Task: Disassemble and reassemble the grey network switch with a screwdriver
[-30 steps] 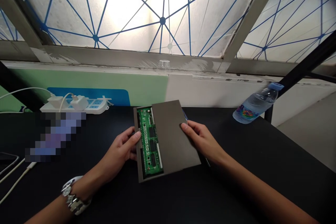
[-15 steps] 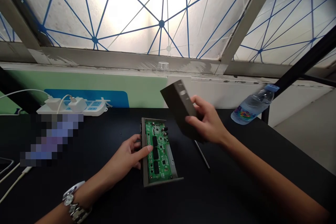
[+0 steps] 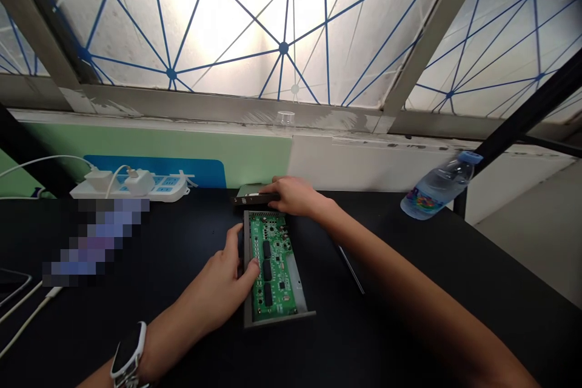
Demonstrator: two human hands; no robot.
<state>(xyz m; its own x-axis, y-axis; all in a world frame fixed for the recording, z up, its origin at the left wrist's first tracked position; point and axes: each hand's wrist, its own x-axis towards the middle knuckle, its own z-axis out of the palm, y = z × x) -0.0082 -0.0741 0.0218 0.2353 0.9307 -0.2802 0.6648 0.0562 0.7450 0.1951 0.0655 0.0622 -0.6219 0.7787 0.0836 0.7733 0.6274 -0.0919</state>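
A green circuit board (image 3: 276, 273) sits in an open metal casing (image 3: 248, 291) at the middle of the black table. My left hand (image 3: 227, 279) grips the casing's left side, its thumb on the board's edge and its other fingers partly hidden behind the side wall. Beyond the casing, against the wall, my right hand (image 3: 293, 194) is closed on the right end of a dark metal cover (image 3: 248, 199), which lies at the table's back edge. Part of that cover is hidden by the fingers. A thin dark rod, like a screwdriver shaft, (image 3: 351, 270) lies beneath my right forearm.
A white power strip (image 3: 175, 189) with plugs stands at the back left, cables trailing from it. A water bottle (image 3: 431, 191) leans at the back right by a black post. A small clear cup (image 3: 285, 118) sits on the window ledge.
My right hand has carried the cover from the air on the right, leftward and down to the table's back edge. My left hand stays on the casing, its grip slightly shifted.
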